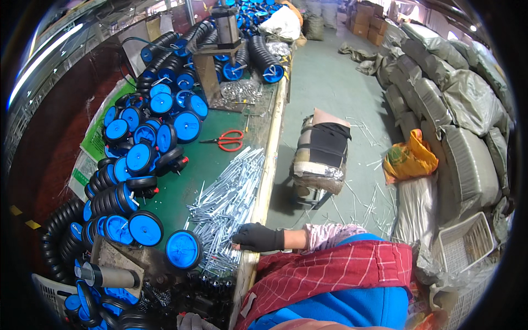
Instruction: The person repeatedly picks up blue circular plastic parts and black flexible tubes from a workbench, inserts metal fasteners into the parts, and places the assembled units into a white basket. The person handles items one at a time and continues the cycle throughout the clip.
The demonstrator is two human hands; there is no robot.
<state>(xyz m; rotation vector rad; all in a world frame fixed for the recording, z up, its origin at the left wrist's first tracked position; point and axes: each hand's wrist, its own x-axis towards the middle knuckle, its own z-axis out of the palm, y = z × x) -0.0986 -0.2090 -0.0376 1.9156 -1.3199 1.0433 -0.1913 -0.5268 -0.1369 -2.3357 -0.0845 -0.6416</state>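
My right hand (259, 237), in a black glove with bare fingertips, rests at the near edge of a heap of thin silvery metal rods (228, 192). Its fingers are curled together against the rods; what they pinch, if anything, is hidden. My left hand (193, 322), in a grey glove, shows only partly at the lower edge, its fingers mostly out of sight. Between the hands, a blue wheel with a black tyre (183, 249) lies beside the rods. More blue-and-black wheels (145, 228) are stacked left of it. Red-handled scissors (225, 141) lie beyond the rods.
A metal press-like fixture (226, 30) stands far along the green bench (212, 124), and a metal cylinder on a block (110, 276) stands near left. Right of the bench are a padded stool (322, 148), an orange bag (411, 157), stacked sacks (473, 165) and a white crate (465, 242).
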